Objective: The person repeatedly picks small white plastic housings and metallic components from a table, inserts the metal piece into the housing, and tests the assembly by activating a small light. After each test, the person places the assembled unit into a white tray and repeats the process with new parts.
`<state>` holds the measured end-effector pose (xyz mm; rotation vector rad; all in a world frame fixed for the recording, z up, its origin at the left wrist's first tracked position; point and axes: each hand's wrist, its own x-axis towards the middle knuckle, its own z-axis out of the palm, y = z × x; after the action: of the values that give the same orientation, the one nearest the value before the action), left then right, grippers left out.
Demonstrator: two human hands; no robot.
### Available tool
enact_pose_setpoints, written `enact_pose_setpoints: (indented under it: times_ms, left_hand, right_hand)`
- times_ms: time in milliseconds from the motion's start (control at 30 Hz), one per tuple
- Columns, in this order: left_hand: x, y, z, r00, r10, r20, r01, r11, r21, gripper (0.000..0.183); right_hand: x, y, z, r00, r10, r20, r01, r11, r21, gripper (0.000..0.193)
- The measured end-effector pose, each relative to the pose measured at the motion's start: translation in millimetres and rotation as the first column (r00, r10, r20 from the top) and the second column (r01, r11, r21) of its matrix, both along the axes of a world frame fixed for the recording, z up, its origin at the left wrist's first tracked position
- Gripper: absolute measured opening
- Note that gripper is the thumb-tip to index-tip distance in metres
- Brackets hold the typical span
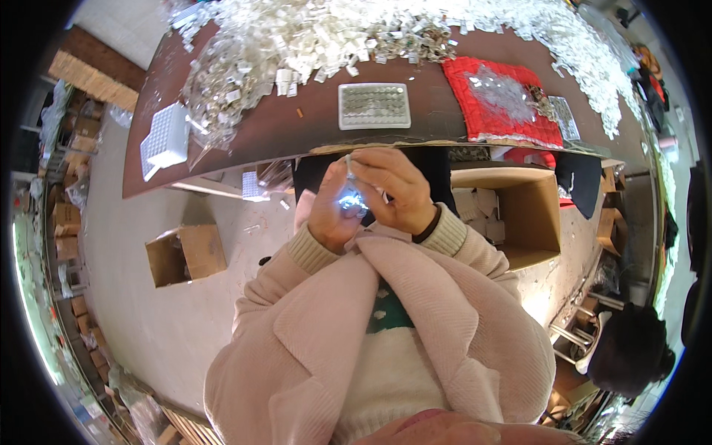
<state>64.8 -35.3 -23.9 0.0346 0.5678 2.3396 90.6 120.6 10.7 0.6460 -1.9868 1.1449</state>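
Note:
Both hands meet in front of my chest, just short of the table's near edge. My left hand (328, 213) is curled around a small, shiny, see-through piece (351, 199) that glares in the light; its exact kind is lost in the glare. My right hand (400, 191) has its fingers bent in against the left, close to a thin pale tip (348, 162) that sticks up between the fingertips. What the right fingers grip is mostly hidden. Beyond the hands, a white tray (374, 127) with rows of small clear pieces lies on the table.
The dark brown table (311, 119) bears a large heap of clear and white plastic parts (297, 44). A red cloth (482, 119) with clear strands lies right, white gridded racks (169, 137) left. Cardboard boxes stand below, one right (535, 211), one on the left floor (200, 252).

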Motion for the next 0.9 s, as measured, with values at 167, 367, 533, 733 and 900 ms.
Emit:
enact_pose_setpoints:
  times_ms: [167, 367, 533, 733, 900]
  left_hand:
    - [-7, 11, -24, 0.985, 0.15, -0.081, -0.169, 0.904, -0.392, 0.02]
    - [-7, 11, -32, 0.997, -0.041, 0.06, 0.057, 0.954, -0.294, 0.025]
    - [-12, 16, -37, 0.996, -0.073, 0.051, 0.082, 0.973, -0.214, 0.02]
    - [-15, 22, -46, 0.996, -0.088, 0.005, 0.085, 0.956, -0.281, 0.024]
    - [-21, 21, -40, 0.997, -0.051, 0.057, 0.061, 0.979, -0.193, 0.022]
  right_hand:
    - [13, 18, -19, 0.948, 0.05, 0.315, -0.04, 0.998, -0.038, 0.034]
    - [9, 91, -42, 0.796, -0.437, 0.42, 0.501, 0.864, -0.052, 0.018]
    - [-1, 185, -52, 0.556, -0.746, 0.367, 0.765, 0.632, 0.124, 0.014]
    - [-18, 225, -72, 0.524, -0.801, 0.291, 0.703, 0.599, 0.383, 0.018]
    - [-20, 205, -52, 0.551, -0.765, 0.334, 0.707, 0.64, 0.301, 0.009]
